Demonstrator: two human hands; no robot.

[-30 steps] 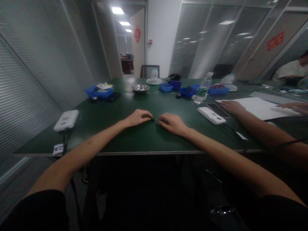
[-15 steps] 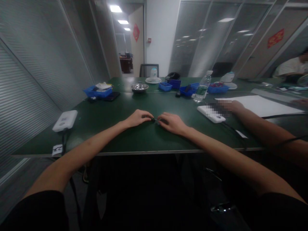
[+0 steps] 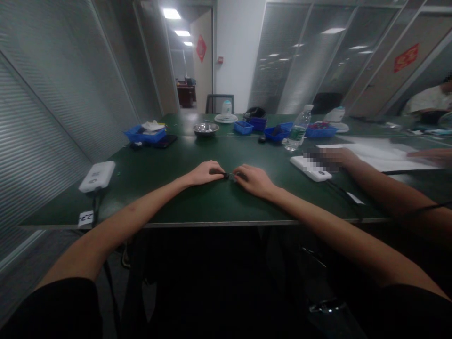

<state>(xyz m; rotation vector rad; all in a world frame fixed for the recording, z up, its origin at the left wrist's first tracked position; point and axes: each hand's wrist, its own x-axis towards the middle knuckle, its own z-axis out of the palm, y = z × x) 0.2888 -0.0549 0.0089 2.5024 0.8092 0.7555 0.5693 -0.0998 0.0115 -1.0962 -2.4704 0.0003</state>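
The small dark part [image 3: 229, 176] sits low over the green table [image 3: 212, 207], near its front edge and straight ahead of me, bridged between the fingertips of both hands. It is too small and too dim for me to say exactly what it is. I make out a black nub at the left end and a thin, paler stem running to the right.

My left hand [image 3: 206, 172] is curled with its fingertips closed on the black end. My right hand [image 3: 256, 181] rests on the table with its fingertips pinched on the other end. Both hands are grasping the part, and neither is loose.

I judge it to be very light, rigid rather than soft, and easy to lose: smooth enough to slip out of a pinch and roll off on the dark surface. I would hold it by the thicker black end with the fingertips. I would treat the thin stem as the section most likely to bend under sideways force.

Further out, a white power bank [image 3: 97, 176] lies at the left edge of the table with a cable hanging off it. A second white power bank [image 3: 310, 168] lies to the right, just beside a co-worker's hand [image 3: 341, 157], which rests next to a white sheet [image 3: 381, 160].

Well beyond my hands stand a water bottle [image 3: 298, 128], a steel bowl [image 3: 205, 129] and several blue bins [image 3: 144, 135].
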